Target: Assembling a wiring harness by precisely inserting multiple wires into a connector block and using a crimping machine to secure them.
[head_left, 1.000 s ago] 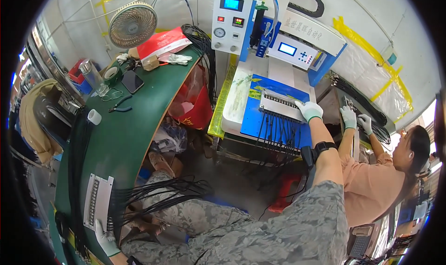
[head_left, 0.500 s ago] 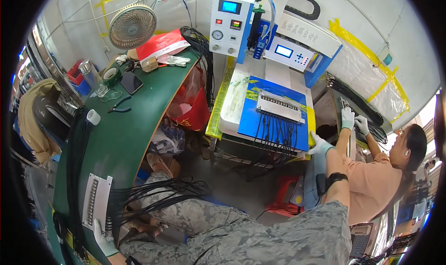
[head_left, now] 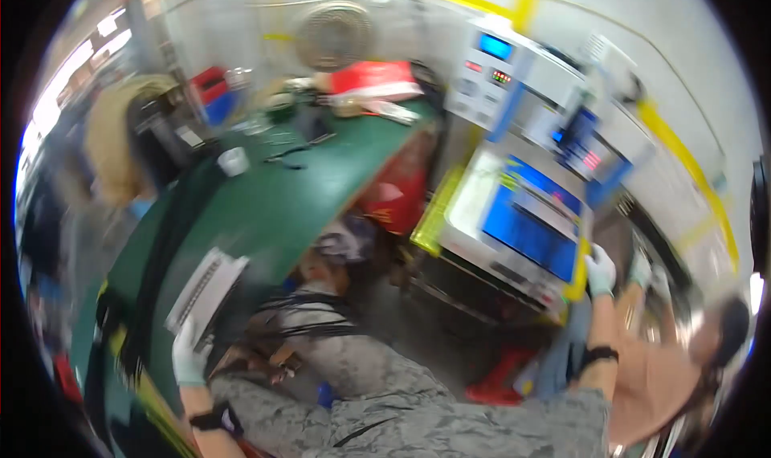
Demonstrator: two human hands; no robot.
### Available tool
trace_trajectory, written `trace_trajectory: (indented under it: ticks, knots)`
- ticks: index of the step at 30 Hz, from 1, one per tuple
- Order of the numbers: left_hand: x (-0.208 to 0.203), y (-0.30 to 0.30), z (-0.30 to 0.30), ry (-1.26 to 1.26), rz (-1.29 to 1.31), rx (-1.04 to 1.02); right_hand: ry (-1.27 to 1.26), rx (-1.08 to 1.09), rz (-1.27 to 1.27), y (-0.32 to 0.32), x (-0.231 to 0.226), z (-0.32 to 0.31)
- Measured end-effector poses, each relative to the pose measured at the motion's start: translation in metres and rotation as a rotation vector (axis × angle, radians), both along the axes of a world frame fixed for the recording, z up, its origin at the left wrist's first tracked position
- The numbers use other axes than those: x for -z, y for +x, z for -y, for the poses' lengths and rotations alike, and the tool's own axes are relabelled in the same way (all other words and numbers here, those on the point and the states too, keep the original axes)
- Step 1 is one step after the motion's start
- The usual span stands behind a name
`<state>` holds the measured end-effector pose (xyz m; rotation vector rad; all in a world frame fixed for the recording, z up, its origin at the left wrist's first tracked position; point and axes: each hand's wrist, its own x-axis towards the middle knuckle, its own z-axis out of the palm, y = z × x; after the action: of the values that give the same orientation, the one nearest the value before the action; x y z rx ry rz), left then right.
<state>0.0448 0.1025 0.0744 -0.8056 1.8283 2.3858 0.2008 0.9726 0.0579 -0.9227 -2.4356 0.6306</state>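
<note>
My left hand, in a whitish glove, is closed on the near end of a long white plate carrying a row of small parts. The plate lies slanted at the green table's near edge, with black cables trailing from it over my lap. My right hand, also gloved, touches the yellow-taped right edge of the machine's bed, its fingers stretched out. On the bed, a similar white plate rests on a blue board. A dark blue machine part hangs over it. Motion blur hides finer detail.
The green table bears a white roll, pliers, a phone and a red bag. Black cable bundles lie along its left side. At the right, a co-worker works with gloved hands. A red stool stands below.
The whole view has swung, shifting the scene rightward and tilting it. The plate at my left hand is more slanted. The machine's blue part appears farther right over the board. My right hand stays at the bed's edge.
</note>
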Motion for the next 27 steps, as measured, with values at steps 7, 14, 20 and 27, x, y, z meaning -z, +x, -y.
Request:
trace_trajectory:
  ticks: [7, 14, 20, 27]
  knots:
    - [0.005, 0.014, -0.028, -0.069, -0.237, -0.019, -0.627, -0.721, -0.133, -0.208, -0.002, 0.229]
    - [-0.004, 0.044, -0.025, -0.608, -0.127, 0.047, -0.876, -1.288, 0.416, -0.311, -0.015, 0.540]
    - [0.010, 0.037, -0.032, -1.141, -0.058, 0.019, -0.396, -1.373, 0.816, -0.365, -0.025, 0.623]
    - [0.015, 0.042, -0.039, -1.011, -0.005, 0.027, -0.590, -1.280, 0.690, -0.392, 0.010, 0.603]
